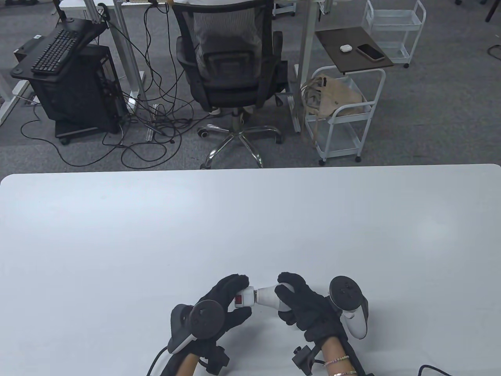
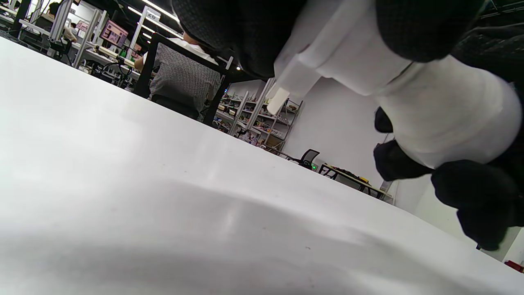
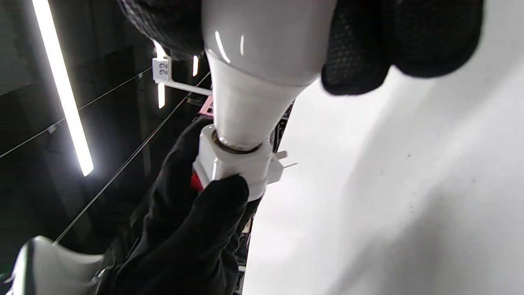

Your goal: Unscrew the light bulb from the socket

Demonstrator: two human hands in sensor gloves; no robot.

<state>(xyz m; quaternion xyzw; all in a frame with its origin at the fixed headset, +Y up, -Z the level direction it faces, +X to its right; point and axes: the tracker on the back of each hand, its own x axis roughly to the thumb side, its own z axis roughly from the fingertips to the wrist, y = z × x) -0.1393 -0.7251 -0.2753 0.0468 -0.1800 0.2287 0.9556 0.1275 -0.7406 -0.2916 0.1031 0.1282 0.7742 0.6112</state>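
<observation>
Hands: left hand (image 1: pixel 225 301) grips the socket (image 1: pixel 245 298), fingers curled over its far side and thumb under its near side; right hand (image 1: pixel 299 303) wraps round the glass end of the light bulb (image 1: pixel 268 296).
Where: bulb and socket are held level just above the white table (image 1: pixel 195 227), near its front edge, between the two hands.
Bulb: white, glossy, widest inside the right palm, tapering to a matte white neck that enters the socket; a thin dark metal ring (image 3: pixel 233 148) shows at the joint in the right wrist view.
Socket: small white plastic block, squarish, with a red patch (image 1: pixel 238 300) on the side facing up, and flat plug prongs (image 3: pixel 282 162) sticking out of one face.
Cart behind table: white wire trolley (image 1: pixel 344 113) with a beige bag (image 1: pixel 332 96) on its upper shelf; a dark board (image 1: pixel 352 51) across its top carries a phone (image 1: pixel 370 52) and a small white earbud case (image 1: pixel 345 48).
Second cart: a white trolley (image 1: pixel 395 31) stands further back; its contents cannot be made out.
Hidden: most of the bulb's dome is covered by the right glove; the screw thread is inside the socket, so how far it is turned in cannot be told, possibly still near fully seated.
Cut off: both forearms leave the bottom edge of the table view; the left wrist view shows bulb and socket (image 2: pixel 348 53) only from below, blurred and close.
</observation>
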